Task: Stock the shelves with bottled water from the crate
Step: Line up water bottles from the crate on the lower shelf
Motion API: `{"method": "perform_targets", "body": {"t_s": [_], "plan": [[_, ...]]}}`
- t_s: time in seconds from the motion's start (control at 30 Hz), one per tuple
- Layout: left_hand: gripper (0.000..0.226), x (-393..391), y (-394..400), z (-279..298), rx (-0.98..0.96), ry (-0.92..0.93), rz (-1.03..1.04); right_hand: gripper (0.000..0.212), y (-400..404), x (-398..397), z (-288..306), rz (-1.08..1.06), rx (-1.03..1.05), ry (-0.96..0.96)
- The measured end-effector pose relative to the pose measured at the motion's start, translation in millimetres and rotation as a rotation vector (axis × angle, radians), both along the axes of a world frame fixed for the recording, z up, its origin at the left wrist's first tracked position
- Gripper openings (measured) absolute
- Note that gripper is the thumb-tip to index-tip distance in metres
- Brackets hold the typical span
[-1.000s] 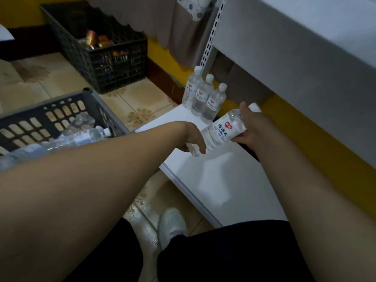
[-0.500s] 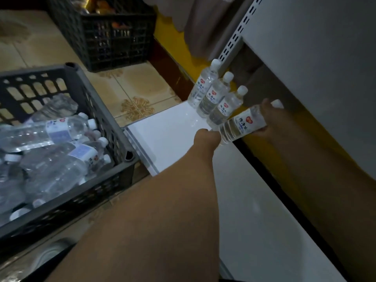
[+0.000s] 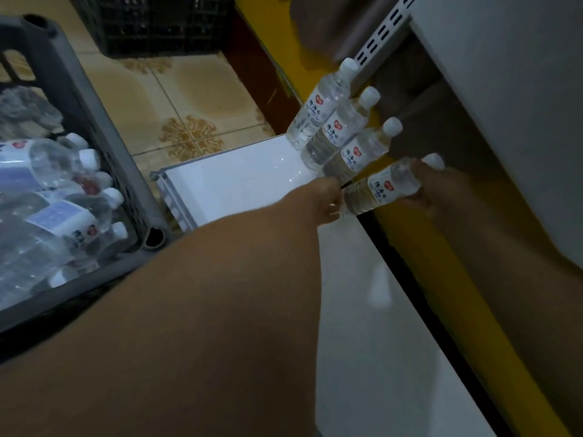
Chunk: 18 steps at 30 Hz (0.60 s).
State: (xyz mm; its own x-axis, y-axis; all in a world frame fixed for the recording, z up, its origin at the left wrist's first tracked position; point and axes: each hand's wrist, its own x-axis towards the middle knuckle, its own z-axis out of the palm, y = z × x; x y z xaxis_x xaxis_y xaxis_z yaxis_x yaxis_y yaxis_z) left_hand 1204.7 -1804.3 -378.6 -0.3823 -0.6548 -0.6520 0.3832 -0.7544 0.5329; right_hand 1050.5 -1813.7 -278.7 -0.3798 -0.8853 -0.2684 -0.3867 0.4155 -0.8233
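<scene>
A clear water bottle (image 3: pixel 383 190) with a white label and cap is tilted just above the low white shelf (image 3: pixel 239 184). My right hand (image 3: pixel 441 192) grips its upper half near the cap. My left hand (image 3: pixel 326 200) curls its fingers round the base. The bottle is right beside a row of three like bottles (image 3: pixel 337 130) that stand at the shelf's back corner. At the left, the grey crate (image 3: pixel 104 137) holds several more bottles (image 3: pixel 63 212) lying on their sides.
A black crate (image 3: pixel 157 26) stands on the tiled floor (image 3: pixel 189 99) behind. A white upper shelf (image 3: pixel 504 89) overhangs the right side, hung on a slotted upright (image 3: pixel 378 36). A yellow wall strip (image 3: pixel 441 294) runs behind the low shelf.
Both hands have carried the bottle back and to the right, up to the end of the row of three. The view has tipped down and closer.
</scene>
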Motion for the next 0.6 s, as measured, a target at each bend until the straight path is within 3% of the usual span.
{"method": "perform_targets", "body": {"t_s": [0.07,0.2,0.3,0.43,0.6], "plan": [[0.020,-14,0,-9,-0.016,0.025,-0.020,0.042,-4,4,0,0.040,-0.002,-0.012],[0.023,-36,3,-9,-0.067,0.024,-0.116,0.045,-15,13,0,0.112,0.039,0.147],[0.033,-41,2,-10,-0.106,-0.064,-0.195,0.034,-17,18,-10,0.092,0.083,0.194],[0.064,-42,3,-6,-0.186,-0.157,-0.266,0.010,-17,13,-24,0.050,0.067,0.119],[0.074,-44,4,0,-0.270,-0.199,-0.316,0.029,-22,10,-20,0.007,0.051,0.141]]}}
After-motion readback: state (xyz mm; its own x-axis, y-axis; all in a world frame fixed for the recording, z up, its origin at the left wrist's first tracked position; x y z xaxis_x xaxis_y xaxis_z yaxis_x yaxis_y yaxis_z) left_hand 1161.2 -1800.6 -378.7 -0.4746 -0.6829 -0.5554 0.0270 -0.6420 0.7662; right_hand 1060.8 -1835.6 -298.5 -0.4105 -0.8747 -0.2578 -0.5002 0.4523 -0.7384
